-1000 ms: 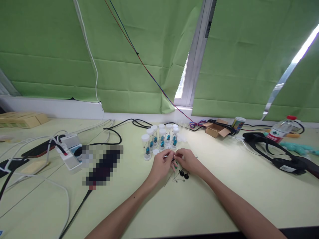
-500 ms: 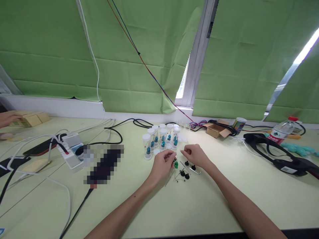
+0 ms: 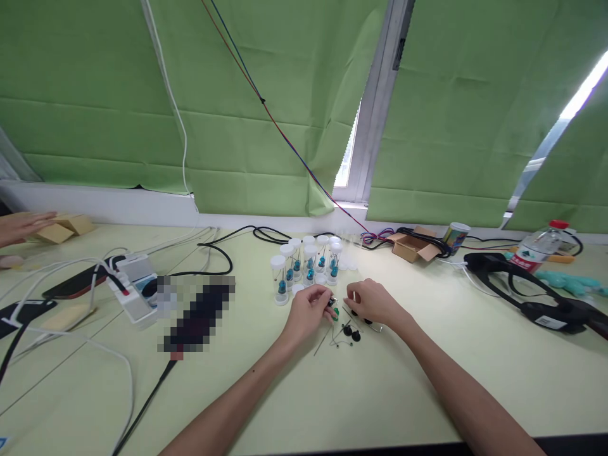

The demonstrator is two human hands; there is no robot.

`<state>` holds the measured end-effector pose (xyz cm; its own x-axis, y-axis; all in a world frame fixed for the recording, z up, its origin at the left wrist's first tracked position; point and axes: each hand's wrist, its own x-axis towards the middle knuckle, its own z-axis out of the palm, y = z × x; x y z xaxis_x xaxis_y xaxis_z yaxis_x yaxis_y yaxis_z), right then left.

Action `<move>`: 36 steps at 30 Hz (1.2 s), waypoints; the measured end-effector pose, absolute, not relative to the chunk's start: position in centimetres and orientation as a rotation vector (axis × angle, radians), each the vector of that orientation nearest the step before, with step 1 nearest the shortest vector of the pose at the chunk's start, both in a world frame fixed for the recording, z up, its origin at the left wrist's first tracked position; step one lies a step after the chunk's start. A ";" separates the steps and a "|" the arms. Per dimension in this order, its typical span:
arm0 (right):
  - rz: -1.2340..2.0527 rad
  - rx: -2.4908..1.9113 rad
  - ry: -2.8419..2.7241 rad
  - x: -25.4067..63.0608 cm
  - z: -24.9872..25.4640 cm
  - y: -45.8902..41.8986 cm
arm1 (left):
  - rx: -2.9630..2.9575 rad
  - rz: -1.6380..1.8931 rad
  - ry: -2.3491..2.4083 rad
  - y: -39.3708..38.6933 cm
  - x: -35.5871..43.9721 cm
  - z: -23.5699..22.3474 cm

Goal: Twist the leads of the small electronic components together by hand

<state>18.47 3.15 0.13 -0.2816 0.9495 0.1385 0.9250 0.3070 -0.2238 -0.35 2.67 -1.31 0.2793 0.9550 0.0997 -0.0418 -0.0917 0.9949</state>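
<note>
My left hand [image 3: 308,310] rests on the pale green table [image 3: 427,380], its fingers pinched on a small part with a green tip [image 3: 335,313]. My right hand [image 3: 373,301] lies just to the right, fingers curled and pinched over small black parts [image 3: 351,332] and thin metal pins on the table; what it holds I cannot make out. Behind both hands stands a cluster of clear vials with white caps [image 3: 306,266], each holding a blue piece.
A white power strip [image 3: 133,288] with cables and a blurred dark object [image 3: 197,313] lie to the left. A small open cardboard box [image 3: 411,247], a cup [image 3: 455,237], a black headset [image 3: 522,288] and a bottle [image 3: 539,247] sit at right. Another person's hand [image 3: 21,227] shows at far left.
My hands were joined on the small part, then my right hand drew away to the right and has come back down close to the black parts. The other person's hand appeared at far left.
</note>
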 end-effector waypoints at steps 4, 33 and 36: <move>0.237 -1.669 -2.310 18.3 0.2 3.1 | 1.295 1.094 0.935 2.5 -0.2 -0.8; 0.347 -1.526 -2.266 18.8 -1.0 3.9 | 1.134 1.080 0.938 2.2 -0.3 -0.3; 0.363 -1.512 -2.241 18.7 -1.2 4.0 | 1.134 1.089 0.932 2.3 -0.3 -0.5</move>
<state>18.68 4.01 -1.21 -0.3271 0.9260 0.1887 0.8191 0.3774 -0.4321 -0.30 2.29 -0.54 0.2289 0.9730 -0.0299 -0.1797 0.0724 0.9811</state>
